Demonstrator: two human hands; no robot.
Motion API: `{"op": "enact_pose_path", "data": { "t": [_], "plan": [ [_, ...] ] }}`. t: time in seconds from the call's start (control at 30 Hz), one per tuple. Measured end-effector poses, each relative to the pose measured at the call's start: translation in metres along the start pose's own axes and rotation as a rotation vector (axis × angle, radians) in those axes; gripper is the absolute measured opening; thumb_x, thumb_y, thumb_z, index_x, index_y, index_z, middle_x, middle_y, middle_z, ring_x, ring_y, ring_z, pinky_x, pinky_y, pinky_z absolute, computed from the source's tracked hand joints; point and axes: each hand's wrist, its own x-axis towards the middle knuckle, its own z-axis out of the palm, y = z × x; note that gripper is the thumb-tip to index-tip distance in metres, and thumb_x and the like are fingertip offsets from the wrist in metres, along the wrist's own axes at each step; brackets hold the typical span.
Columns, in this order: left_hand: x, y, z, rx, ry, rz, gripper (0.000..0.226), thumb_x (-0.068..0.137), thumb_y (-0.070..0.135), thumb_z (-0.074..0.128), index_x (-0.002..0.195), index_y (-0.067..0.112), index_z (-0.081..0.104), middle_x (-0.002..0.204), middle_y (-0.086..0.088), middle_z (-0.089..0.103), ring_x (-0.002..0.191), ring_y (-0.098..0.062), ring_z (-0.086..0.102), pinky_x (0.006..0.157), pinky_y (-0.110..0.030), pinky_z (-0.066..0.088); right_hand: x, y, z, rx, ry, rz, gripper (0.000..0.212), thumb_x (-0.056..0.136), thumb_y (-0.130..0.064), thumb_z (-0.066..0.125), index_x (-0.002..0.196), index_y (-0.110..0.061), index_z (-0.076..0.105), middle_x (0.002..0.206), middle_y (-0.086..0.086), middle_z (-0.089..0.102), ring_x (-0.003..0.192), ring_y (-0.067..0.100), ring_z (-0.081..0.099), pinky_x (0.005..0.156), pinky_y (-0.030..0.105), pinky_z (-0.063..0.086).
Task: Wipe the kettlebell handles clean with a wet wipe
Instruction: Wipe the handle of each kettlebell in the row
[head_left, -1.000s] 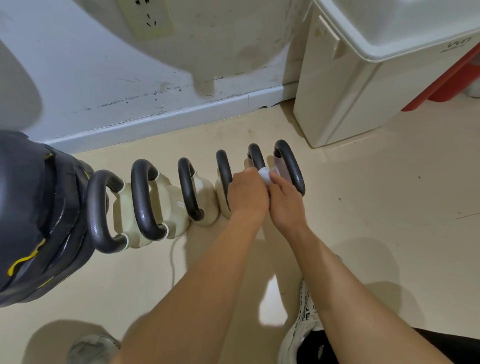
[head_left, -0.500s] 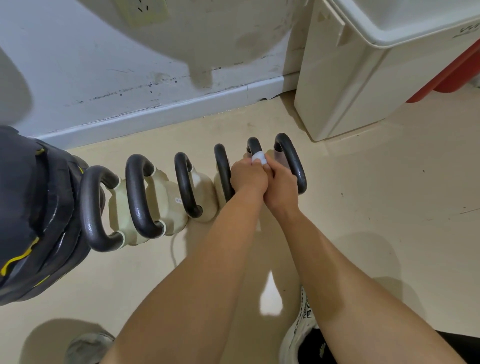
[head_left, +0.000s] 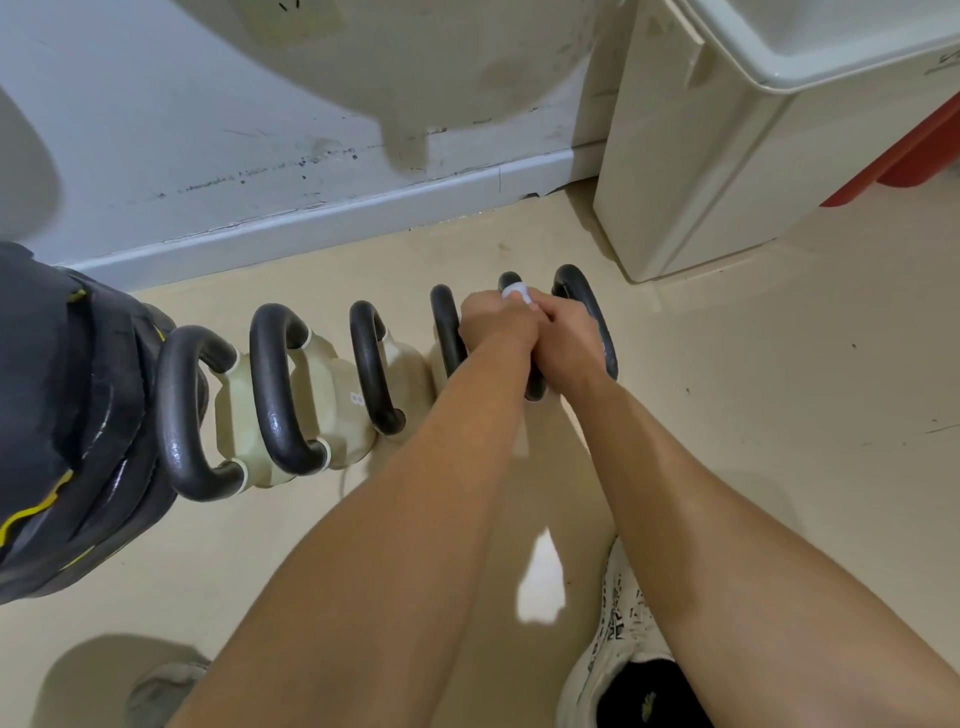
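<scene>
Numeral "8" on a cream kettlebell (head_left: 332, 384)

Left forearm (head_left: 395, 519) and right forearm (head_left: 727, 519), both bare to the lower edge of the frame, ending in the left hand (head_left: 498, 327) and right hand (head_left: 566, 338). Lower right: white sneaker (head_left: 608, 639) with black printed markings, its opening filled by black fabric (head_left: 628, 701) bearing a small yellowish mark. Lower left: grey rounded toe of a second shoe (head_left: 161, 691), in shadow.
</scene>
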Motion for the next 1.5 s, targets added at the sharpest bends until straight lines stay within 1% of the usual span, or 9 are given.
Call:
{"op": "enact_pose_path", "data": {
  "t": [0.17, 0.3, 0.4, 0.57, 0.8, 0.93, 1.27, 1.4, 1.5],
  "plan": [
    [-0.023, -0.033, 0.008, -0.1, 0.012, 0.029, 0.025, 0.099, 0.031, 0.051, 0.097, 0.018, 0.071, 0.084, -0.001, 0.072, 0.081, -0.018, 0.069, 0.079, -0.032, 0.056, -0.028, 0.025, 0.003, 0.086, -0.071, -0.084, 0.03, 0.095, -0.055, 0.049, 0.103, -0.039, 0.072, 0.131, 0.002, 0.065, 0.115, 0.017, 0.067, 0.099, 0.045, 0.056],
    [-0.059, -0.073, 0.014, -0.181, 0.026, 0.118, 0.025, 0.102, 0.03, 0.051, 0.12, 0.027, 0.068, 0.1, 0.008, 0.072, 0.091, -0.005, 0.067, 0.086, -0.022, 0.053, -0.067, 0.055, 0.004, 0.024, -0.003, -0.066, 0.034, 0.108, -0.042, 0.04, 0.134, -0.036, 0.062, 0.1, -0.016, 0.071, 0.089, 0.001, 0.068, 0.081, 0.023, 0.054],
    [-0.073, -0.089, 0.013, -0.139, 0.029, 0.22, 0.023, 0.104, 0.029, 0.049, 0.116, 0.026, 0.069, 0.089, 0.017, 0.066, 0.082, 0.007, 0.06, 0.073, -0.01, 0.044, -0.081, 0.06, 0.002, 0.002, 0.001, -0.084, 0.04, 0.107, -0.054, 0.038, 0.097, -0.039, 0.074, 0.078, -0.012, 0.072, 0.075, 0.003, 0.068, 0.076, 0.035, 0.052],
    [-0.074, -0.106, 0.01, -0.003, 0.041, 0.292, 0.027, 0.103, 0.03, 0.05, 0.123, 0.03, 0.068, 0.097, 0.02, 0.062, 0.081, 0.007, 0.054, 0.072, -0.004, 0.035, -0.079, 0.086, 0.002, -0.445, -0.014, -0.288, 0.054, 0.106, -0.052, 0.033, 0.158, -0.038, 0.027, 0.14, -0.007, 0.057, 0.123, 0.013, 0.055, 0.099, 0.036, 0.053],
    [-0.065, -0.122, 0.014, 0.184, 0.092, 0.366, 0.031, 0.102, 0.027, 0.049, 0.129, 0.03, 0.064, 0.119, 0.001, 0.066, 0.109, -0.014, 0.059, 0.093, -0.02, 0.04, -0.067, 0.125, 0.009, -0.652, -0.082, -0.323, 0.068, 0.103, -0.044, 0.032, 0.164, -0.021, 0.011, 0.168, -0.003, 0.025, 0.154, 0.024, 0.022, 0.119, 0.044, 0.035],
    [-0.069, -0.118, 0.017, 0.177, 0.11, 0.353, 0.028, 0.1, 0.03, 0.05, 0.122, 0.028, 0.067, 0.107, -0.001, 0.067, 0.099, -0.015, 0.062, 0.092, -0.028, 0.049, -0.076, 0.109, 0.008, -0.379, -0.123, -0.197, 0.057, 0.106, -0.049, 0.034, 0.16, -0.037, 0.021, 0.162, -0.013, 0.033, 0.15, 0.016, 0.025, 0.118, 0.037, 0.033],
    [-0.071, -0.079, 0.006, 0.06, 0.037, 0.172, 0.019, 0.099, 0.023, 0.058, 0.099, 0.012, 0.073, 0.086, 0.001, 0.068, 0.079, -0.014, 0.059, 0.075, -0.026, 0.046, -0.075, 0.054, -0.003, 0.328, -0.252, -0.029, 0.052, 0.11, -0.048, 0.03, 0.147, -0.019, 0.052, 0.138, 0.006, 0.065, 0.135, 0.019, 0.056, 0.119, 0.051, 0.037],
    [-0.069, -0.071, 0.007, 0.017, 0.002, 0.092, 0.017, 0.1, 0.022, 0.056, 0.093, 0.016, 0.071, 0.084, 0.002, 0.068, 0.083, -0.017, 0.064, 0.076, -0.029, 0.05, -0.06, 0.044, -0.008, 0.433, -0.258, 0.114, 0.047, 0.11, -0.048, 0.029, 0.141, -0.026, 0.058, 0.103, -0.019, 0.077, 0.105, -0.009, 0.067, 0.1, 0.018, 0.052],
    [-0.061, -0.062, 0.01, -0.094, -0.007, -0.005, 0.019, 0.1, 0.025, 0.054, 0.093, 0.019, 0.07, 0.089, -0.001, 0.071, 0.089, -0.021, 0.068, 0.087, -0.038, 0.056, -0.054, 0.035, -0.014, 0.433, -0.277, 0.134, 0.047, 0.11, -0.037, 0.039, 0.147, -0.012, 0.052, 0.115, 0.003, 0.074, 0.104, 0.002, 0.071, 0.079, 0.011, 0.055]
  ]
}}
